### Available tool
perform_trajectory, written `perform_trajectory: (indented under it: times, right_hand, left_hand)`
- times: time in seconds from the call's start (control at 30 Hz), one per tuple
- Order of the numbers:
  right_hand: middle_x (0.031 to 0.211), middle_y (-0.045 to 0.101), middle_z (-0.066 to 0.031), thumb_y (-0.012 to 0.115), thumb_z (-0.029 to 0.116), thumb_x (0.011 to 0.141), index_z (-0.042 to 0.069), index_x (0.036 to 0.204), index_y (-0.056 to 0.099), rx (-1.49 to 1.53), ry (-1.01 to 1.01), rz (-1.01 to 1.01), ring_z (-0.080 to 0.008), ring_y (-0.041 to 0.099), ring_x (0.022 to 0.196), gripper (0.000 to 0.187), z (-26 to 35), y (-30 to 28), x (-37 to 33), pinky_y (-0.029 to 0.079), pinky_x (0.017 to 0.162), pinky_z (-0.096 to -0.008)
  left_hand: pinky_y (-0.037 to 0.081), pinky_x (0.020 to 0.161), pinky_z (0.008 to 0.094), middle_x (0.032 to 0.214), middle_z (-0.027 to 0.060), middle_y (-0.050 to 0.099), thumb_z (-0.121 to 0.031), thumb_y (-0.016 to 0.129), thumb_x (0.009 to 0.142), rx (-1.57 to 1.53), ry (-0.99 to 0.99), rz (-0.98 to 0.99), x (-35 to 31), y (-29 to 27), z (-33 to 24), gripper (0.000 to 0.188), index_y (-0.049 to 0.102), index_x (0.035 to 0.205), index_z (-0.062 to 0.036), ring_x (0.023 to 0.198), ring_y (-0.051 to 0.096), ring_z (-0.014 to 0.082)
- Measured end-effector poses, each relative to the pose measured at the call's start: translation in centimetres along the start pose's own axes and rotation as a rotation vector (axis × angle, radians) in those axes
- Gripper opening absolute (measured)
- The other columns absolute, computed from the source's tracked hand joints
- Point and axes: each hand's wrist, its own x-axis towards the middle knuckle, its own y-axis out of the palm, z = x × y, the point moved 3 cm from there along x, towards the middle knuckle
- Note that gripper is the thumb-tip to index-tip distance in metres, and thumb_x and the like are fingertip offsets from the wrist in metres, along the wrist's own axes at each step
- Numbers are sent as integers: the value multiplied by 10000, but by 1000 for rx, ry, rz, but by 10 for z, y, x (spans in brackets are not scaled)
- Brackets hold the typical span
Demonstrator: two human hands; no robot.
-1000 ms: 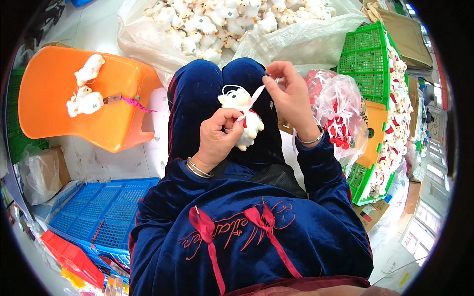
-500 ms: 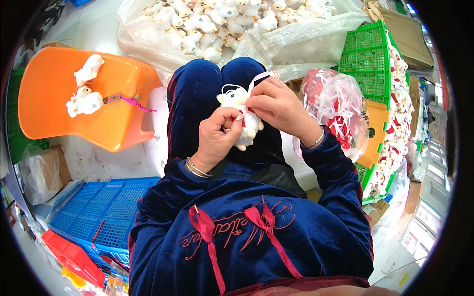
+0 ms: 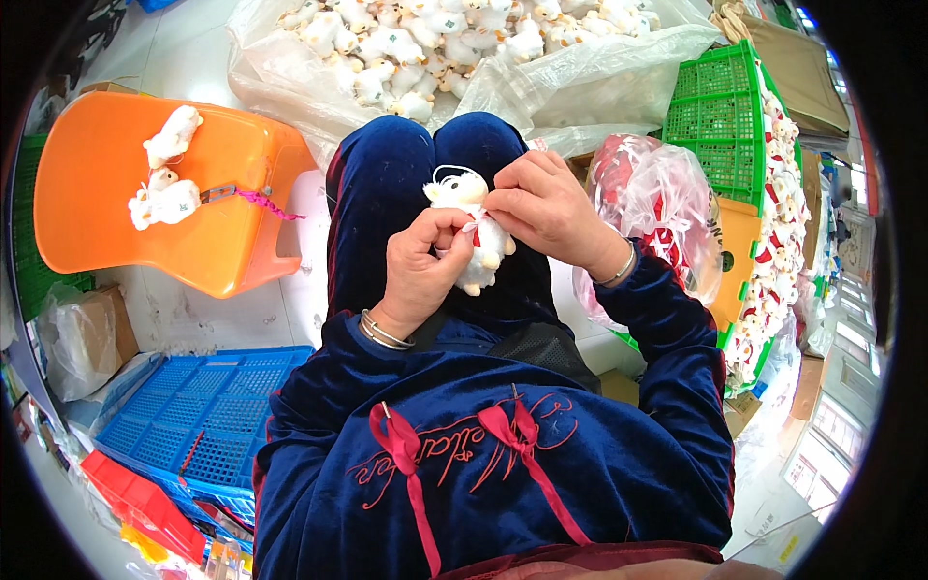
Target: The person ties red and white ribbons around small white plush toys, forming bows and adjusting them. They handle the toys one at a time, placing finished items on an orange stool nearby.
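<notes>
- Two bare hands work close together over a lap: the left hand (image 3: 422, 263) pinches thumb to forefinger at a toy's red chest trim (image 3: 478, 238), the right hand (image 3: 549, 205) closes its fingertips at the neck, the exact hold hidden.
- Between them, above the knees, sits a white plush animal (image 3: 491, 247), lamb-like and rounded, with stubby tan-tipped feet and a thin white loop (image 3: 448, 171) rising from its head.
- The toy looks light, soft and squeezable—unlikely to break or slip. The belly should give the surest grip; the trim and loop, thin and limp, seem to call for fingertips.
- Beneath it, trousers (image 3: 383, 179) of navy velvet catch the light; metal bangles (image 3: 384, 333) circle the left wrist.
- To the right, a clear plastic bag (image 3: 698, 215) bulges, crinkled, with red and white pieces; beyond it stands a green lattice crate (image 3: 710, 121) of stiff plastic, with red-trimmed plush toys (image 3: 768, 242) massed alongside.
- To the left, a smooth orange plastic chair (image 3: 87, 203) bears two plush animals (image 3: 172, 135) and a slim metal tool (image 3: 218, 193) on a magenta cord.
- Beyond the knees, a filmy sack (image 3: 590, 92) spills open around more toys—a fleecy, cream-coloured heap (image 3: 396, 48).
</notes>
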Motion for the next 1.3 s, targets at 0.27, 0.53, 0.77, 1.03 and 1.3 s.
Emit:
perform_trajectory:
  times: [0.27, 0.53, 0.77, 1.03, 1.3]
  right_hand:
    - [969, 663, -50, 704, 108, 893, 86, 949, 631, -10, 81, 177, -252, 634, 904, 94, 3, -3, 5, 448, 826, -398]
    - [902, 622, -78, 678, 129, 922, 102, 1044, 633, 137, 231, 289, -337, 669, 801, 133, 6, -6, 8, 537, 682, -426]
    - [915, 630, -70, 705, 160, 913, 112, 1014, 683, 123, 160, 251, -330, 670, 757, 114, 0, -9, 8, 541, 652, -421]
    - [917, 654, -83, 689, 158, 935, 91, 1013, 687, 221, 203, 241, -335, 675, 786, 103, -5, -6, 7, 543, 684, -416]
    - [915, 670, -122, 694, 132, 920, 31, 981, 679, 378, 311, 284, -342, 679, 822, 119, -7, -1, 7, 545, 717, -400]
  left_hand:
    - [435, 657, 172, 785, -36, 659, -5, 678, 964, 22, 22, 16, 2, 0, -5, 110, 693, 1073, -5, 691, 548, 2]
    - [412, 646, 200, 833, -9, 604, 32, 703, 905, 143, 172, -14, 9, -1, -16, 111, 708, 997, -31, 703, 508, 48]
    - [447, 657, 232, 929, 32, 598, 71, 714, 849, 182, 235, -33, 11, -3, -20, 179, 693, 983, -46, 722, 532, 96]
    - [544, 704, 267, 1078, 120, 711, 100, 698, 844, 195, 338, -9, 12, -6, -16, 213, 662, 1011, -27, 787, 659, 153]
    - [551, 711, 271, 1093, 118, 712, 103, 704, 849, 224, 341, 27, 14, -8, -21, 203, 667, 1007, -19, 791, 665, 161]
